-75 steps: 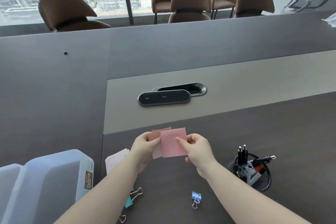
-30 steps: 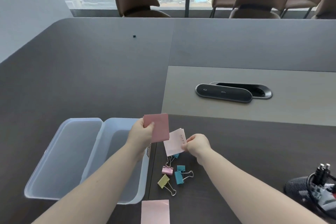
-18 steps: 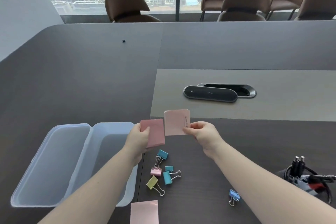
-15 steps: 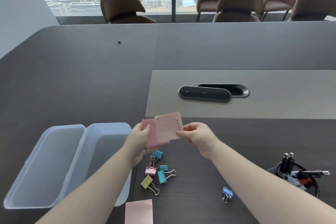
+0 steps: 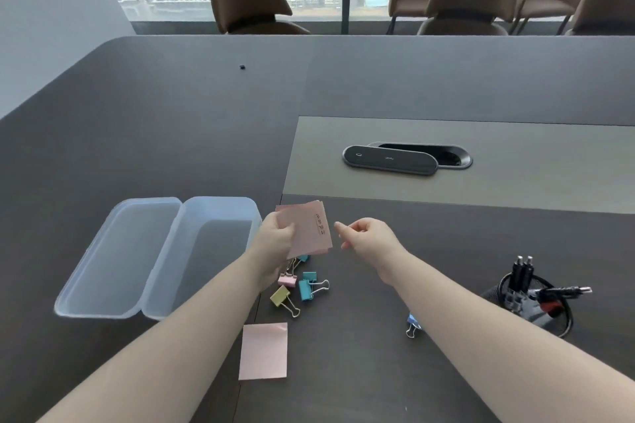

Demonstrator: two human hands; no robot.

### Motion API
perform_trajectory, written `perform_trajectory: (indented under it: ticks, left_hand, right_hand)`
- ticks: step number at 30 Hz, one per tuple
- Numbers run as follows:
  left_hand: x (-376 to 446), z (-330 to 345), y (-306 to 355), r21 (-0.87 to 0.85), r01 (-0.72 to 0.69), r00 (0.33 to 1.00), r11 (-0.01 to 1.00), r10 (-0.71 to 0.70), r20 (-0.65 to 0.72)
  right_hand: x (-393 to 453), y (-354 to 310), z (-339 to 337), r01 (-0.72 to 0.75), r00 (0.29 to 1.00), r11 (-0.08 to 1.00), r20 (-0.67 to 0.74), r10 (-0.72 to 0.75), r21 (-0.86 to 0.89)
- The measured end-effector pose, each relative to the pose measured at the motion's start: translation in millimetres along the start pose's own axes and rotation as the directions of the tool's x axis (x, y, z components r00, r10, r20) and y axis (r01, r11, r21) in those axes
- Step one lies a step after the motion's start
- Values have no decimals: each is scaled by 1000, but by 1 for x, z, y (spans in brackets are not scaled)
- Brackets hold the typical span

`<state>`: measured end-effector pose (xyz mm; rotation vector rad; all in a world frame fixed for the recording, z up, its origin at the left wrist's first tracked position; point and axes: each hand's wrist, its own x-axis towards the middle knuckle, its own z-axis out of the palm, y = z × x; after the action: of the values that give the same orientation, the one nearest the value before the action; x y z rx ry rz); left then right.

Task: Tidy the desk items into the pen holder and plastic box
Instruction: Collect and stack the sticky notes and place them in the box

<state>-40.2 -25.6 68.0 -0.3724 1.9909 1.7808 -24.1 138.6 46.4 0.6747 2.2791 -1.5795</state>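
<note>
From the head view, my left hand (image 5: 275,244) holds a small stack of pink sticky notes (image 5: 307,228), fingers (image 5: 287,228) pinched closed over the stack's left edge, thumb on the front sheet. I hold it upright above the worktop (image 5: 395,371), between the plastic box (image 5: 220,209) and my right hand (image 5: 369,239), so the sheets stay squared together and go in as one stack. The front note carries a short line of handwriting too small for me to read.

My right hand hangs just beside the stack, not touching it, fingers loosely open and holding nothing; I judge it is free for the next loose piece.

The plastic box lies near the worktop's left edge, its lid (image 5: 117,257) folded out flat to the left, so the open tub sits right beside my left hand. Nothing shows inside it.

Below the stack a cluster of coloured binder clips (image 5: 299,287) lies on the worktop, and one blue clip (image 5: 411,323) sits apart toward the right. One more pink note (image 5: 264,352) lies flat near the front edge. The pen holder (image 5: 525,295) stands toward the right edge with dark pens in it and a black cable looped around it.
</note>
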Motion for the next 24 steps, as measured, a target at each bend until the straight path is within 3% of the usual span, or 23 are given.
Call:
perform_trajectory:
  ticks: [6,13,24]
  left_hand:
    - [-30,-25,-18,41,-43,993,998,47,-107]
    - [-59,-48,-52,-10,-26,976,1000,24,-217]
    - [-77,-89,-78,-47,1,958,999,-15,-286]
  right_hand:
    - [-30,24,12,18,990,955,137,23,-295]
    - [-60,54,61,155,964,801,265,5,-578]
    - [-57,65,128,348,929,619,347,-128,-704]
